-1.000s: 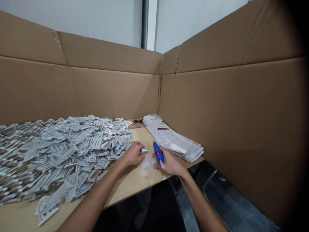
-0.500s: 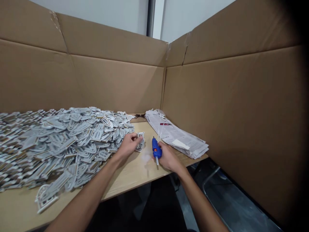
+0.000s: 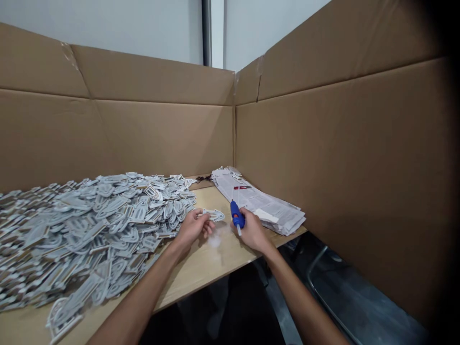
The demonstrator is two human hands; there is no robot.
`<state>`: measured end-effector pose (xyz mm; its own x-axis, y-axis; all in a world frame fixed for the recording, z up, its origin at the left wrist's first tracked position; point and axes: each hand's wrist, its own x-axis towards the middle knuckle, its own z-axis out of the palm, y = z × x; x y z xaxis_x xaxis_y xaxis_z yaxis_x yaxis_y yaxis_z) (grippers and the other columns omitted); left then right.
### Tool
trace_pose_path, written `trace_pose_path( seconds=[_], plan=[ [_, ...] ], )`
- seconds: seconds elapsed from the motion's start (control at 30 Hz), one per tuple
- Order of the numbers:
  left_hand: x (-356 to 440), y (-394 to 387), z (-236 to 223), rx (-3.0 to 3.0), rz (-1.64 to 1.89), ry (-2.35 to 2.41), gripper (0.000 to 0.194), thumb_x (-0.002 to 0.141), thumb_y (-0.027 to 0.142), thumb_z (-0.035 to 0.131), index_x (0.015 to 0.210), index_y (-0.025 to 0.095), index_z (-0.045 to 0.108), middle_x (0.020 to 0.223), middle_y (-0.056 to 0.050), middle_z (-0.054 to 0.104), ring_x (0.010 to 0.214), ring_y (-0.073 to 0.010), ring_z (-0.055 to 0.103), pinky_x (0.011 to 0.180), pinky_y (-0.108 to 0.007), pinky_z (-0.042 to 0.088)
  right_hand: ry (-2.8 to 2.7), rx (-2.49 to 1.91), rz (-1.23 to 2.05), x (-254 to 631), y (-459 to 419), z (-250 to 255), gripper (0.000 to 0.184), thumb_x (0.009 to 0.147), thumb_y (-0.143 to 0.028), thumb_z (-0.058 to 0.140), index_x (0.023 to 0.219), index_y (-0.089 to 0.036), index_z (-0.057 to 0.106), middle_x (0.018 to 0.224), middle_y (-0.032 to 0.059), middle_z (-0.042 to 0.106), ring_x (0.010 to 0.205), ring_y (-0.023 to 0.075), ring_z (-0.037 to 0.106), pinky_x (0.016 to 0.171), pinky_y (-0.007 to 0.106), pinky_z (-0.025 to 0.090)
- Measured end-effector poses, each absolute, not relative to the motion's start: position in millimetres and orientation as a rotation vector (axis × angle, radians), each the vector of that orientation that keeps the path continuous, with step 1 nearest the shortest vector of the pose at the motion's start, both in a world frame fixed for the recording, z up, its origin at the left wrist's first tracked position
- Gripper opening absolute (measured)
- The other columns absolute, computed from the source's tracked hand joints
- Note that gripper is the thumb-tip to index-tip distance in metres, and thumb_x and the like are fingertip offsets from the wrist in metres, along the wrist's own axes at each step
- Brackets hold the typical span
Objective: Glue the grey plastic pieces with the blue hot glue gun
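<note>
Tall cardboard walls meet in a corner behind a pale wooden table. Over the table, the left hand pinches one end of a small grey-and-white cutout between thumb and forefinger, its other fingers loosely curled. Near it, the right hand grips a blue glue gun, nozzle pointing away from the person; most of those fingers are hidden. To the left spreads a large heap of similar pieces. Along the right wall lie printed sheets, a small red object on top.
</note>
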<state>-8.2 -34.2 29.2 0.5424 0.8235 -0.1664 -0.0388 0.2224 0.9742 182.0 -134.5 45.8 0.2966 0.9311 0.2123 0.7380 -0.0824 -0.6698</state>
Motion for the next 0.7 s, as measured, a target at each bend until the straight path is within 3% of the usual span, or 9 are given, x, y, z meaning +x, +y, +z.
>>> trace_pose_path(
  seconds=[0.17,0.37,0.47,0.57,0.7],
  plan=[
    [-5.4,-32.8,24.2,1.342,0.770,0.789,0.039,0.082,0.050,0.068,0.090,0.012,0.071,0.078,-0.006,0.073,0.062,-0.0114,0.064,0.059,-0.019,0.047,-1.477,-1.579,0.510,182.6,-138.1,55.9,0.024,0.083,-0.036,0.070,0.092,-0.018,0.056,0.084,0.0024,0.066,0.075,0.0185,0.060,0.070,0.028,0.044],
    [-1.2,-41.5,26.7,1.346,0.681,0.652,0.039,0.082,0.053,0.071,0.086,0.015,0.069,0.088,-0.005,0.074,0.082,-0.0183,0.070,0.074,-0.024,0.054,-1.405,-1.485,0.631,175.2,-138.3,54.8,0.025,0.083,-0.033,0.071,0.096,-0.018,0.056,0.087,0.0025,0.069,0.075,0.0185,0.065,0.071,0.028,0.048],
    [2.4,-44.8,26.8,1.343,0.660,0.569,0.038,0.082,0.050,0.073,0.095,0.014,0.070,0.100,-0.007,0.075,0.088,-0.0194,0.071,0.083,-0.029,0.058,-1.382,-1.536,0.572,172.0,-137.6,55.3,0.023,0.081,-0.031,0.070,0.097,-0.018,0.058,0.091,0.0048,0.070,0.080,0.0199,0.066,0.075,0.029,0.049],
    [4.1,-45.2,24.6,1.340,0.636,0.561,0.040,0.080,0.045,0.075,0.106,0.015,0.068,0.109,-0.008,0.074,0.086,-0.0181,0.072,0.083,-0.029,0.057,-1.413,-1.586,0.518,169.8,-138.8,58.5,0.023,0.080,-0.029,0.069,0.097,-0.019,0.057,0.092,0.0059,0.071,0.080,0.0207,0.065,0.076,0.030,0.048],
    [1.3,-47.2,22.6,1.353,0.572,0.547,0.049,0.082,0.042,0.073,0.122,0.018,0.057,0.102,-0.006,0.073,0.083,-0.0164,0.072,0.080,-0.026,0.052,-1.443,-1.625,0.439,168.0,-140.7,60.2,0.025,0.079,-0.030,0.068,0.097,-0.019,0.055,0.091,0.0059,0.070,0.077,0.0205,0.063,0.072,0.029,0.046]
  ],
)
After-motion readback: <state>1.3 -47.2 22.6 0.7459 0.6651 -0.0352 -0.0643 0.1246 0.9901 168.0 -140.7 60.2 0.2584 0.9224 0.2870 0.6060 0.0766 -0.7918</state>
